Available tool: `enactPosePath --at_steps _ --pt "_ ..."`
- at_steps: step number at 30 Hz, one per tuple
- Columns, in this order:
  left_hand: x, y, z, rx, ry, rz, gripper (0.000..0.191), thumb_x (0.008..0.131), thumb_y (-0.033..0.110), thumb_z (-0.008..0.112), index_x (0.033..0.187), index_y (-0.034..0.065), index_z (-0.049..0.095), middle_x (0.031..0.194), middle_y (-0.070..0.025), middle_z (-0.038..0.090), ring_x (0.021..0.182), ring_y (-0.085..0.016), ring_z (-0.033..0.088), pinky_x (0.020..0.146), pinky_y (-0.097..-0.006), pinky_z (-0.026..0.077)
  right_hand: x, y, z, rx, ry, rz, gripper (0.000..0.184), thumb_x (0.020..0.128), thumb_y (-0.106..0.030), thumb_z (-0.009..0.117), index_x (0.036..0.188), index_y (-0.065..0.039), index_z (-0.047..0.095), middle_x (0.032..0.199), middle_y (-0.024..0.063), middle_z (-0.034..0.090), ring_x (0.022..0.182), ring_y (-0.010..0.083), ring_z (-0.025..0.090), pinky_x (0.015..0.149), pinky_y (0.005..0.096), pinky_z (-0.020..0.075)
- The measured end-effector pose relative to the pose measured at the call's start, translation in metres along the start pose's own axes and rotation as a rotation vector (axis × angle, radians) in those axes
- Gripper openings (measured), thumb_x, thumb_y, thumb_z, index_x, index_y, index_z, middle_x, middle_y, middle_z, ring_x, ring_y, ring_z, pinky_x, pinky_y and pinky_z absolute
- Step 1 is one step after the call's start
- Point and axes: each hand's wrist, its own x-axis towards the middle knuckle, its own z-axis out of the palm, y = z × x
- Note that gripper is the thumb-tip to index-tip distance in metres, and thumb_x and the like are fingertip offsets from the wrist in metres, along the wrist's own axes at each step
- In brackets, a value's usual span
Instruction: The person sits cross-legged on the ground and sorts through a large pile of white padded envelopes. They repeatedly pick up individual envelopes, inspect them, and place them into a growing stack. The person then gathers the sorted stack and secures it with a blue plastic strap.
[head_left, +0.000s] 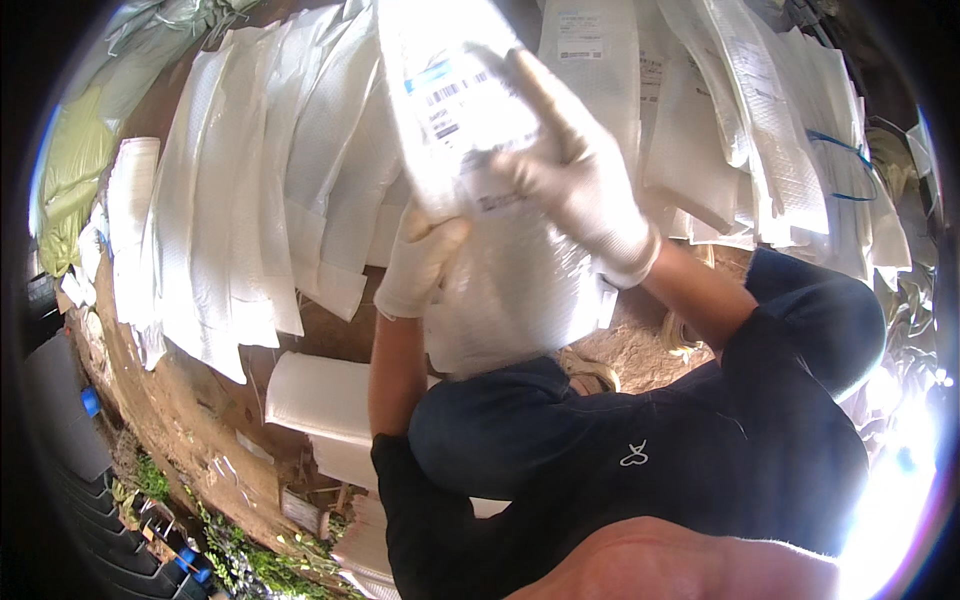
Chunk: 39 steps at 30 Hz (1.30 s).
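Observation:
Both of my hands wear white knit gloves and grip a long, semi-clear plastic bubble-wrap bag (517, 300). It reaches from my knees up past the top edge of view. My left hand (421, 259) pinches its left side with the thumb on top. Higher up, my right hand (585, 172) holds the right side, fingers spread over a white label (457, 97) with a barcode and a blue mark. The label is blurred and overexposed. What the bag contains cannot be made out.
Overlapping white bubble-wrap bags (217, 202) lie on the dirt floor (202, 442) to the left. More labelled bags (772, 142) lie at the right, some tied with blue string (855, 169). White padded stacks (322, 394) sit beside my left knee. Green plants (255, 562) and dark crates (112, 547) are lower left.

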Motion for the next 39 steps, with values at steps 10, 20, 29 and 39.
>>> enactPosePath --at_steps 10,20,29,39 --pt "-0.076 -0.179 -0.038 0.51 0.415 -0.613 0.044 0.098 0.033 0.07 0.12 -0.0041 0.066 0.115 -0.0108 0.071 0.106 -0.02 0.067 0.09 -0.0328 0.054 0.079 0.034 -0.252 -0.628 0.097 0.385 0.059 0.096 -0.004 0.064 0.153 -0.006 0.051 0.137 0.0125 0.065 0.122 0.0191 0.062 0.106 0.0299 0.0476" --pt "-0.082 -0.186 0.027 0.462 0.542 0.101 0.037 0.099 0.026 0.068 0.12 -0.0043 0.067 0.113 -0.0116 0.071 0.102 -0.02 0.068 0.09 -0.0336 0.054 -0.002 0.001 -0.072 -0.978 -0.644 -0.254 0.049 0.097 -0.036 0.07 0.139 -0.011 0.065 0.128 0.0098 0.07 0.097 0.019 0.069 0.086 0.0298 0.0553" --pt "-0.082 -0.09 -0.009 -0.153 0.359 -0.127 0.027 0.104 0.02 0.061 0.117 -0.0021 0.07 0.109 -0.0067 0.072 0.096 -0.015 0.067 0.086 -0.0302 0.054 -0.036 0.105 0.025 -0.16 -0.552 0.87 0.038 0.095 -0.045 0.075 0.112 -0.011 0.08 0.096 0.0025 0.078 0.081 0.0105 0.064 0.076 0.0246 0.0521" --pt "-0.087 -0.134 0.018 -0.088 0.356 -0.298 0.025 0.101 0.01 0.063 0.121 -0.0013 0.072 0.102 -0.007 0.075 0.09 -0.01 0.067 0.078 -0.0262 0.053 -0.027 0.085 0.019 -0.77 -0.891 -0.445 0.038 0.092 -0.038 0.072 0.126 -0.021 0.074 0.108 0.0045 0.077 0.11 0.0193 0.069 0.106 0.0381 0.05"
